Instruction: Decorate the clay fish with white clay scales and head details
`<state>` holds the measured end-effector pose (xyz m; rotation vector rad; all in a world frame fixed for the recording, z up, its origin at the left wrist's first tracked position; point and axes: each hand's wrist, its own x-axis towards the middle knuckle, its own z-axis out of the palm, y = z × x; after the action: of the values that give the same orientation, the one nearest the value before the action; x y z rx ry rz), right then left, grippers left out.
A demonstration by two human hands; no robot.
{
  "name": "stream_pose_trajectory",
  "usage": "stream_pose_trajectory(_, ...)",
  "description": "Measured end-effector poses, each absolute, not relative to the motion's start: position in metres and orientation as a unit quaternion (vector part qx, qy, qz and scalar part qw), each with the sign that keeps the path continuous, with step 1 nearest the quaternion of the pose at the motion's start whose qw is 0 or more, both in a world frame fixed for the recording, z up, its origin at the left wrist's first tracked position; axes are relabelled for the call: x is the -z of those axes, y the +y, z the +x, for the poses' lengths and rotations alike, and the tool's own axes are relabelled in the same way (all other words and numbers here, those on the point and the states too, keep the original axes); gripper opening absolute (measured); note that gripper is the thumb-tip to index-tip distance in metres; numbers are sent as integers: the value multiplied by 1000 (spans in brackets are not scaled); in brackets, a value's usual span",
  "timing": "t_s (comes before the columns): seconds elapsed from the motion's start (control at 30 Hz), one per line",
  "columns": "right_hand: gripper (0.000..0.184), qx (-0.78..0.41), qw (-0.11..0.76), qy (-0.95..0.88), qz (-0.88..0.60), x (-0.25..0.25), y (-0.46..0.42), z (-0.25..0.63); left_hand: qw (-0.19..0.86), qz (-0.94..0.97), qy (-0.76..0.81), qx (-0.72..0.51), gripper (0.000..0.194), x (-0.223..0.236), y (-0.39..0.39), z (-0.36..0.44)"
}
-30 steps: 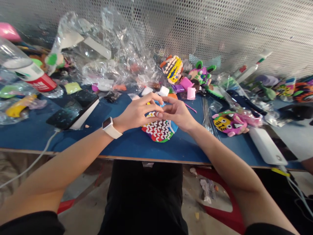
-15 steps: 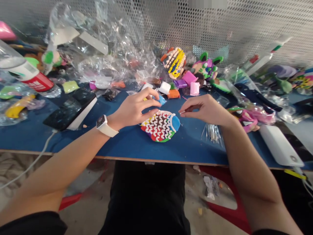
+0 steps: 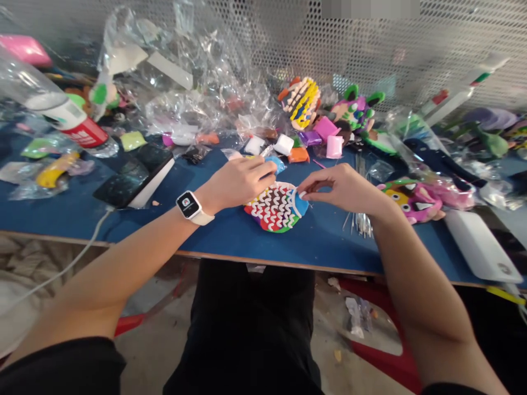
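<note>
Clay piece (image 3: 274, 211), white-ridged, flat on blue table (image 3: 230, 237), near centre; right hand (image 3: 340, 187) at its blue right end, thumb and forefinger pinching small white piece (image 3: 302, 195), light, steady pressure likely best; left hand (image 3: 239, 184), fingers curled over far-left edge, grip unclear; farther, white packet (image 3: 284, 145)

On the blue table (image 3: 222, 238), the left hand (image 3: 239, 184) bends over the left side of a multicoloured clay piece (image 3: 275, 209); the right hand (image 3: 340, 186) pinches a small white bit (image 3: 303, 195) at its blue right end. Crumpled clear plastic (image 3: 197, 104) fills the far left.
</note>
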<state>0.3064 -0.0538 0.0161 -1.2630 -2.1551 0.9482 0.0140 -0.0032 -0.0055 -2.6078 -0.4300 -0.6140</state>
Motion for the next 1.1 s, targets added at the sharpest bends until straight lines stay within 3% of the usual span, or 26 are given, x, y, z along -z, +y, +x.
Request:
stream_pose_trajectory(0.57,22,-378,242,-773,-447,-14,-52,306,227,-934,-128,244,19,0,-4,13)
stream_pose_trajectory(1.1,16,-325,218,-801,-453,-13,-52,300,154,-946,-159,235,25,3,-3,13)
